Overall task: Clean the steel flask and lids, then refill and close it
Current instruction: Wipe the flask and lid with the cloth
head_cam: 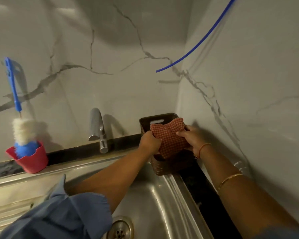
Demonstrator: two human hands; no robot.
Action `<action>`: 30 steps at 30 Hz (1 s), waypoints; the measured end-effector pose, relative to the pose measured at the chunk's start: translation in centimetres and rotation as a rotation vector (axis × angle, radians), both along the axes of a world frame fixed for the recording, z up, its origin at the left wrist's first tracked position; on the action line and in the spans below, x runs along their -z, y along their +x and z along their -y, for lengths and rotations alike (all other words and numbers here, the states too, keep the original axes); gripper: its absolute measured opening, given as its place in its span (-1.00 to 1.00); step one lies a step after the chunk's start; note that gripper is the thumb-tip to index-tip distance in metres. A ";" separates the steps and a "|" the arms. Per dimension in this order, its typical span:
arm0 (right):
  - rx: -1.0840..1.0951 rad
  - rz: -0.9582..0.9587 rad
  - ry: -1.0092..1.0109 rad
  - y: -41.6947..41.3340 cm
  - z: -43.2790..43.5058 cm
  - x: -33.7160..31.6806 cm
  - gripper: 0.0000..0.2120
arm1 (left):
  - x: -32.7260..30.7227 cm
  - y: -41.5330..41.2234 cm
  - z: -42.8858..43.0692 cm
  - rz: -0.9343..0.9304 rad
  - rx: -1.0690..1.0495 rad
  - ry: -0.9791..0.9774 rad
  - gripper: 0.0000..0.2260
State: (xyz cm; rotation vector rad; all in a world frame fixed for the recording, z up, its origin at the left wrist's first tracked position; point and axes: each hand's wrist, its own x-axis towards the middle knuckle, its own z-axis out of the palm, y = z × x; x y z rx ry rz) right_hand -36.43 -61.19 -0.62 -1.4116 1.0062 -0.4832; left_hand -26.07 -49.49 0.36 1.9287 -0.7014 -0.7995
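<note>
So both hands are up at the back right corner of the sink (162, 195), working on 1 red-and-white checked cloth (169, 135). The left hand (149, 141) has its fingers curled tight around the cloth's left edge. The right hand (191, 137) pinches and bunches the right side, with the thumb on top. The cloth is stretched between the 2 of them and bulges a bit in the middle. It sits right over the open top of a dark brown basket (164, 167).

The basket stands in the corner where the sink rim meets the black bench (202, 183), tucked against the marble wall (110, 40). As for the steel flask, honestly I can't tell where it is. If it's under that cloth or down in the basket, it's covered.

Other stuff around:
- A chrome tap (97, 130) is mounted at the back edge of the sink, left of the basket and apart from it.
- Far left on the ledge is a red cup (33, 161). A bottle brush (13, 87) stands in it, blue handle leaning on the wall and white bristles just above the cup's rim.
- A thin blue tube (197, 44) arcs down from the top right and ends in mid-air above the basket.
- The drain (120, 228) is at the bottom of the basin, close to a blue sleeve (67, 216).
- The right arm has a gold bangle (229, 180), with an orange thread (203, 149) at the wrist.
</note>
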 end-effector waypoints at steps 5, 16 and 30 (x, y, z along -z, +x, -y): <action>-0.132 -0.552 -0.495 1.3 2.3 2.0 -0.49 | 0.9 0.7 1.8 0.081 0.021 0.106 -0.78; -0.466 -0.739 -0.694 3.4 -1.1 3.5 -0.71 | 2.3 -0.3 -2.5 0.124 -0.082 -0.174 -0.79; -0.126 -0.173 -1.036 2.2 -16.6 0.9 -0.81 | 2.5 -1.0 -18.2 0.294 -0.079 -0.094 -0.74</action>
